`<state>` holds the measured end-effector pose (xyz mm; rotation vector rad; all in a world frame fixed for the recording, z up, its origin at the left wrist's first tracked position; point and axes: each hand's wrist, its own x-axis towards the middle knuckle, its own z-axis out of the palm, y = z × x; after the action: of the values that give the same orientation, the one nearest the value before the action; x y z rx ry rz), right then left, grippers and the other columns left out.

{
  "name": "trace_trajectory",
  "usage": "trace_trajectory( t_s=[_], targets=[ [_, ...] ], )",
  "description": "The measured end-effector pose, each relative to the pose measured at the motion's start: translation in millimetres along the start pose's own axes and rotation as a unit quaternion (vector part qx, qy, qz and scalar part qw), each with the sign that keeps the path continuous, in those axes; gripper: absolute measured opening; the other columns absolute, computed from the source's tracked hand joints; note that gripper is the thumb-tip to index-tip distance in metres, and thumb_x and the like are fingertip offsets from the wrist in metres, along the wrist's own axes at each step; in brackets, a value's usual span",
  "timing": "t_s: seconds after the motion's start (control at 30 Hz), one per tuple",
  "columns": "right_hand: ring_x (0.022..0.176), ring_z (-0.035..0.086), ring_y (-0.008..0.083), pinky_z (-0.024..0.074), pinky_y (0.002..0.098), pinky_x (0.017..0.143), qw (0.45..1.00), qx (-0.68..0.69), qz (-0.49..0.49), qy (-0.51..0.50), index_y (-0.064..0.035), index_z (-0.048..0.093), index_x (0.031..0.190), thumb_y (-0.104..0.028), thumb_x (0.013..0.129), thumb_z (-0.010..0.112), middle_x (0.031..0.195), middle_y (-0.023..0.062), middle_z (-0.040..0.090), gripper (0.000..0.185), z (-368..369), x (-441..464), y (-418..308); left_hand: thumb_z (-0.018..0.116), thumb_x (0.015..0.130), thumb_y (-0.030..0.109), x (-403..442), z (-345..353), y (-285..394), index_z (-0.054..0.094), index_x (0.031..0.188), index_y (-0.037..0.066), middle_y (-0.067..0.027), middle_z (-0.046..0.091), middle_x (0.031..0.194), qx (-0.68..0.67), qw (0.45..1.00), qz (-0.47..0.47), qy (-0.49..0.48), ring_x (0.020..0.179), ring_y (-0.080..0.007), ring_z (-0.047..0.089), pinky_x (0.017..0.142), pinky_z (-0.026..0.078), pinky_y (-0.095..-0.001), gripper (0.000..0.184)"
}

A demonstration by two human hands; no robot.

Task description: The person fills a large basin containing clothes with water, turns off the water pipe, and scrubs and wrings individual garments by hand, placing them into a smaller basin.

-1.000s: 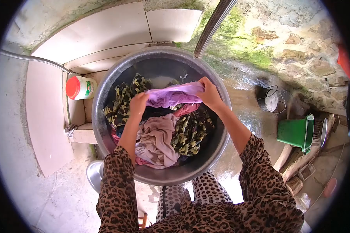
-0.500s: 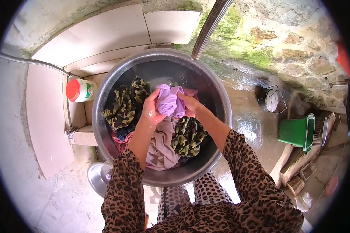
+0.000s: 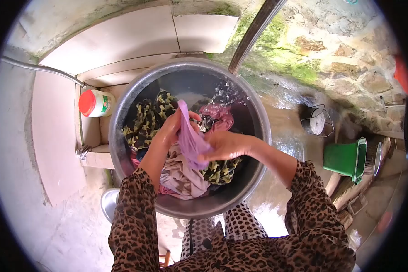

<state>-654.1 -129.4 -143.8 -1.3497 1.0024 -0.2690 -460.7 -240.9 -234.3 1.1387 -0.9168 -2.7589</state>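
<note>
A wet purple cloth (image 3: 189, 141) is stretched between my hands above the large metal basin (image 3: 118, 131). My left hand (image 3: 171, 127) is closed on its upper part. On the lower right end, my right hand (image 3: 229, 144) grips it, a little smeared by motion. Beneath lie camouflage-patterned clothes (image 3: 140, 127), a beige-pink garment (image 3: 181, 177) and a dark pink cloth (image 3: 222, 119). Water droplets (image 3: 224, 93) show at the basin's far right side. The exact kind of the purple piece cannot be made out.
On the left a red-lidded white jar (image 3: 95, 103) stands on a tiled ledge. A dark pole (image 3: 256, 36) reaches to the basin's far rim. On the right are a small pail (image 3: 316, 120) and a green bucket (image 3: 342, 158) on wet floor, beside a stone wall (image 3: 344, 68).
The purple cloth has gone from a bunched wad to a stretched strip. My right hand has come lower and nearer to me. Droplets now show, and more of the dark pink cloth is visible.
</note>
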Motion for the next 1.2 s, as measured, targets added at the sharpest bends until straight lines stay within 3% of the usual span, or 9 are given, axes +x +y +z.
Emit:
trace_trajectory(
  t_s=[0.1,0.2,0.3,0.4,0.53,0.67,0.77,0.83,1.2],
  targets=[
    [0.066,0.062,0.0356,0.0485,0.0425,0.065,0.958,-0.278,0.015,-0.066,0.0016,0.067,0.082,-0.053,0.086,0.058,0.068,0.0172,0.063,0.055,9,3,3,0.03,0.093,0.066,13,-3,9,0.062,0.082,0.001,-0.0049,0.06,0.069,0.029,0.998,0.014,-0.052,0.066,-0.0144,0.058,0.058,0.046,-0.0265,0.073],
    [0.07,0.062,0.0339,0.0483,0.0425,0.069,0.907,-0.407,0.072,-0.081,-0.0024,0.069,0.075,-0.044,0.087,0.058,0.069,0.0162,0.064,0.045,3,-4,32,0.031,0.094,0.062,-13,27,32,0.06,0.075,0.002,-0.0028,0.051,0.059,0.262,0.952,0.123,0.096,0.053,-0.0175,0.05,0.053,0.042,-0.0305,0.069],
    [0.104,0.059,0.0248,0.0398,0.0406,0.089,0.783,-0.598,0.166,-0.04,-0.011,0.072,0.094,-0.021,0.084,0.057,0.09,0.0093,0.069,0.021,-17,-16,42,0.042,0.095,0.047,-29,9,42,0.064,0.083,0.003,-0.0118,0.06,0.066,0.645,0.742,0.169,0.067,0.061,-0.0269,0.059,0.063,0.046,-0.0403,0.051],
    [0.116,0.051,0.0269,0.032,0.0335,0.099,0.742,-0.65,0.138,0.083,-0.0137,0.06,0.125,-0.018,0.084,0.054,0.108,0.0107,0.066,0.042,-33,-36,58,0.05,0.091,0.038,-70,45,64,0.068,0.089,0.007,-0.0148,0.068,0.088,0.764,0.625,0.112,0.114,0.085,-0.035,0.064,0.075,0.049,-0.0455,0.036],
    [0.116,0.051,0.0279,0.0305,0.0352,0.101,0.8,-0.57,0.123,0.139,-0.013,0.051,0.133,-0.012,0.084,0.051,0.115,0.0149,0.061,0.049,-35,-34,86,0.056,0.089,0.03,-52,7,32,0.068,0.095,0.007,-0.0147,0.065,0.104,0.759,0.59,0.213,0.176,0.1,-0.0336,0.06,0.086,0.047,-0.0426,0.027],
    [0.117,0.049,0.0288,0.0317,0.039,0.101,0.742,-0.616,0.117,0.238,-0.0124,0.053,0.13,-0.016,0.085,0.053,0.114,0.0154,0.06,0.045,-51,-19,85,0.06,0.086,0.024,-41,-14,29,0.065,0.107,0.007,-0.0142,0.06,0.115,0.766,0.542,0.262,0.225,0.109,-0.0325,0.055,0.094,0.044,-0.0415,0.028],
    [0.119,0.048,0.0299,0.0316,0.042,0.101,0.713,-0.643,0.21,0.187,-0.0121,0.053,0.129,-0.02,0.086,0.054,0.118,0.0153,0.058,0.044,-45,4,103,0.062,0.083,0.017,-22,-23,21,0.062,0.115,0.009,-0.0135,0.057,0.117,0.767,0.522,0.297,0.229,0.111,-0.0332,0.052,0.097,0.041,-0.0445,0.034],
    [0.121,0.045,0.0336,0.0317,0.0457,0.102,0.765,-0.571,0.213,0.208,-0.0125,0.051,0.131,-0.024,0.087,0.054,0.125,0.016,0.052,0.045,-34,28,126,0.061,0.082,0.015,9,-53,-10,0.061,0.116,0.009,-0.0129,0.057,0.116,0.776,0.484,0.312,0.258,0.112,-0.0338,0.051,0.096,0.04,-0.0467,0.034],
    [0.121,0.047,0.0303,0.0349,0.0521,0.101,0.757,-0.555,0.186,0.291,-0.0207,0.048,0.134,-0.026,0.08,0.064,0.13,0.0132,0.048,0.057,24,102,245,0.054,0.087,0.028,72,-72,-91,0.057,0.123,0.015,-0.0134,0.058,0.119,0.806,0.525,0.043,0.271,0.114,-0.0364,0.05,0.098,0.034,-0.0535,0.039]
  ],
)
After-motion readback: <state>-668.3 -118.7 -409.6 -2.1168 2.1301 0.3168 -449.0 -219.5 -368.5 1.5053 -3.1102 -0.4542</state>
